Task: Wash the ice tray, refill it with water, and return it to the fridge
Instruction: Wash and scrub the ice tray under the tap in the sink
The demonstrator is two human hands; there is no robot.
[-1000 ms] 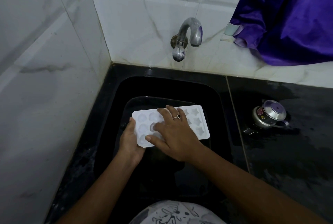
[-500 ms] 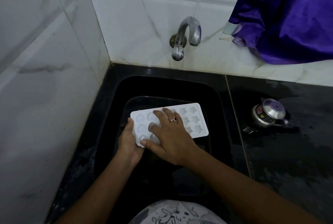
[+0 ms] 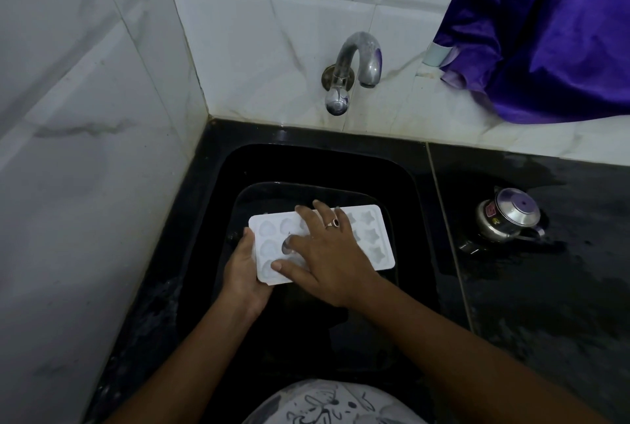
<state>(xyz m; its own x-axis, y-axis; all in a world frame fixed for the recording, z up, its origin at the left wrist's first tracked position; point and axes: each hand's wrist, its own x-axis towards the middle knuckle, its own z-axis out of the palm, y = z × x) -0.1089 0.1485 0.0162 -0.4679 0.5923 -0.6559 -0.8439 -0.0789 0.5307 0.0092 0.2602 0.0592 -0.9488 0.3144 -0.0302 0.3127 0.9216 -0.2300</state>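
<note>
Scrub step: left hand (image 3: 243,273) clenched on the near-left end of the white plastic ice tray (image 3: 371,236), held over the black sink (image 3: 402,185). Right hand (image 3: 327,263) is flat, fingers (image 3: 306,215) released and spread on the moulds. Work a fingertip into each cavity and keep the tray level.

White ice tray (image 3: 373,239); black sink (image 3: 317,164); purple cloth (image 3: 545,31)

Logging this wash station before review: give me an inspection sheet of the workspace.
Surface: black countertop, wet-looking, with a black sink set in.
Job's things: white ice tray held over the sink; tap shows no stream.
Clutter: small steel pot on the countertop.
Hands: left hand grips the tray's left end; right hand lies spread on its cups.
Cables: nothing seen.
Surroundings: white tiles; purple cloth hanging upper right.
</note>
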